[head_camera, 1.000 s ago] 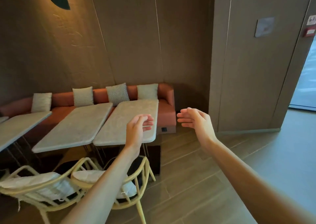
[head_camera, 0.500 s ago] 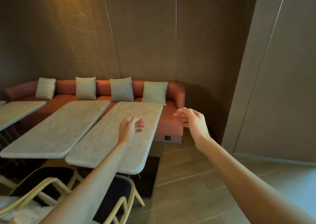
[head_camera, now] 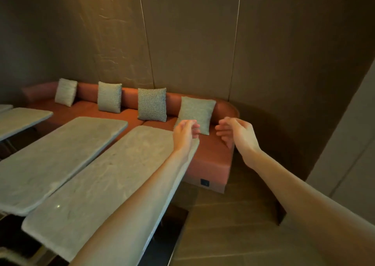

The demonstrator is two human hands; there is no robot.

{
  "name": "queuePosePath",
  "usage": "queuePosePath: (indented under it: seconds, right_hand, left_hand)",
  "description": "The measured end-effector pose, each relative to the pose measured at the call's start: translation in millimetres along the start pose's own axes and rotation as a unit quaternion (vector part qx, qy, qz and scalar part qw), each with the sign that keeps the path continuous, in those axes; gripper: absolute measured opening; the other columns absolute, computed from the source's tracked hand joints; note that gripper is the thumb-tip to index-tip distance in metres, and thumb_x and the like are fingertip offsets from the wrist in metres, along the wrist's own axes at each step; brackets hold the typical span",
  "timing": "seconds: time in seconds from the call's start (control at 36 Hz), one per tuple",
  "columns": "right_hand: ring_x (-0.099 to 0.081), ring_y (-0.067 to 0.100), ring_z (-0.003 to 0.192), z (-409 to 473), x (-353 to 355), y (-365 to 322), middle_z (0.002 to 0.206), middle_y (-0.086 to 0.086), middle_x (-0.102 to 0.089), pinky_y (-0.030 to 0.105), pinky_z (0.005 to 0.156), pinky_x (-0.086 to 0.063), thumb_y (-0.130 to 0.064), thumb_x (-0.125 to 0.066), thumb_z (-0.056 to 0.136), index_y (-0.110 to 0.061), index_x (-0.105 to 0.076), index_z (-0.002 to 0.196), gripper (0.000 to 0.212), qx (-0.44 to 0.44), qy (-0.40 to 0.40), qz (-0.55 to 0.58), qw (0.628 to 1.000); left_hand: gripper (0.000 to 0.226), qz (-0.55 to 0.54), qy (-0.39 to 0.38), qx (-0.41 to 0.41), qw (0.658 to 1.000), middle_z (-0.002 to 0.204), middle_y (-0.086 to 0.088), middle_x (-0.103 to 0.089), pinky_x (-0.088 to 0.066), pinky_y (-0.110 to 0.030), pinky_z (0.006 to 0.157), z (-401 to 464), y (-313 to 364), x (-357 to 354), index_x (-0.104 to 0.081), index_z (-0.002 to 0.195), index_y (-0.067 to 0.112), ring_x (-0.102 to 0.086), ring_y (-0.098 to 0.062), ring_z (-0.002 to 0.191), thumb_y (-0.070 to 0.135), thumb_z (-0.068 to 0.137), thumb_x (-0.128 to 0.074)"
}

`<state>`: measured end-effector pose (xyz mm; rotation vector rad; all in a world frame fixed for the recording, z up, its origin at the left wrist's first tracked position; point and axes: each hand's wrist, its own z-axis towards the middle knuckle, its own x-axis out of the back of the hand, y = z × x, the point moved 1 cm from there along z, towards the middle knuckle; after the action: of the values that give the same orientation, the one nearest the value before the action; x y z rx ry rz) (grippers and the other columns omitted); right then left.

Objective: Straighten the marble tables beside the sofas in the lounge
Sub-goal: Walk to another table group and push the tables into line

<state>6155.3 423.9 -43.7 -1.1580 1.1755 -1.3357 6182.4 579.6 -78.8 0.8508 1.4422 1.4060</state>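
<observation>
Near table (head_camera: 105, 176): marble top, angled toward the sofa (head_camera: 211, 154), almost touching the second table (head_camera: 56, 156) at the near corners. Third table (head_camera: 22, 119) further left.
Left hand (head_camera: 185, 133): above the far right corner, fingers loosely curled, holding nothing.
Right hand (head_camera: 235, 133): over the sofa seat, open, empty.
Risks: shoving the top into its neighbour, chipping edges; pinched fingers between top and sofa.

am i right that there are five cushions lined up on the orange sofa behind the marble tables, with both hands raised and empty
Not quite: the head view shows four cushions on the orange sofa, not five. The rest holds: they sit behind the marble tables, and the left hand and right hand are raised and empty.
</observation>
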Motion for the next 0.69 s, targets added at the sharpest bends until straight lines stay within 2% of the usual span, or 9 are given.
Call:
queuePosePath:
  seconds: [0.08,0.19,0.31,0.36,0.42,0.61,0.69]
  right_hand:
    - [-0.071,0.022,0.095,65,-2,-4,0.102,0.007,-0.074,0.034,0.089,-0.056,-0.028,-0.052,0.101,-0.012,-0.068,0.112,0.026,0.009,-0.027,0.005,1.000]
    - [-0.071,0.022,0.092,142,-7,0,0.099,0.008,-0.074,0.035,0.087,-0.055,-0.025,-0.051,0.101,-0.011,-0.070,0.109,0.025,0.002,-0.068,0.009,0.998]
    - [-0.069,0.022,0.089,211,-14,16,0.102,0.014,-0.074,0.036,0.086,-0.055,-0.022,-0.052,0.100,-0.006,-0.070,0.106,0.025,-0.011,-0.120,0.012,0.993]
    - [-0.068,0.026,0.091,239,-20,25,0.104,0.018,-0.073,0.038,0.087,-0.053,-0.021,-0.052,0.100,-0.004,-0.070,0.107,0.025,-0.015,-0.143,0.016,0.989]
    - [-0.067,0.025,0.091,275,-28,34,0.104,0.018,-0.073,0.033,0.080,-0.053,-0.021,-0.052,0.100,-0.003,-0.070,0.108,0.027,-0.010,-0.176,0.014,0.984]
    - [-0.068,0.025,0.085,383,-49,57,0.101,0.017,-0.074,0.034,0.076,-0.051,-0.023,-0.055,0.099,-0.002,-0.071,0.105,0.027,-0.038,-0.281,0.014,0.959]
    - [-0.069,0.024,0.081,421,-59,69,0.097,0.016,-0.076,0.035,0.074,-0.051,-0.023,-0.055,0.097,-0.007,-0.071,0.095,0.023,-0.044,-0.307,0.007,0.951]
  left_hand:
    - [0.018,-0.003,0.023,-0.009,1.000,0.095,-0.015,-0.069,-0.055,-0.044,0.083,50,5,-21,-0.066,0.099,0.004,-0.066,-0.027,0.086,0.015,0.097,-0.052]
    - [0.021,0.005,0.069,-0.013,0.998,0.093,-0.015,-0.069,-0.054,-0.040,0.078,111,4,-29,-0.066,0.104,0.000,-0.065,-0.023,0.082,0.014,0.097,-0.053]
    - [0.017,0.017,0.131,-0.005,0.991,0.091,-0.013,-0.069,-0.053,-0.034,0.072,161,-13,-32,-0.067,0.096,0.006,-0.064,-0.022,0.080,0.015,0.097,-0.053]
    - [0.018,0.024,0.159,0.005,0.987,0.094,-0.014,-0.069,-0.053,-0.036,0.075,178,-26,-32,-0.068,0.096,0.007,-0.065,-0.024,0.083,0.016,0.098,-0.052]
    - [0.021,0.022,0.191,0.004,0.981,0.095,-0.014,-0.069,-0.052,-0.038,0.077,198,-40,-37,-0.067,0.104,0.002,-0.064,-0.025,0.085,0.016,0.098,-0.052]
    - [0.021,0.041,0.321,0.027,0.946,0.089,-0.011,-0.066,-0.051,-0.033,0.073,242,-71,-62,-0.064,0.100,0.003,-0.062,-0.021,0.078,0.015,0.098,-0.047]
    - [0.019,0.040,0.374,0.036,0.926,0.087,-0.011,-0.067,-0.051,-0.033,0.070,253,-88,-64,-0.065,0.093,0.007,-0.063,-0.022,0.077,0.013,0.098,-0.048]
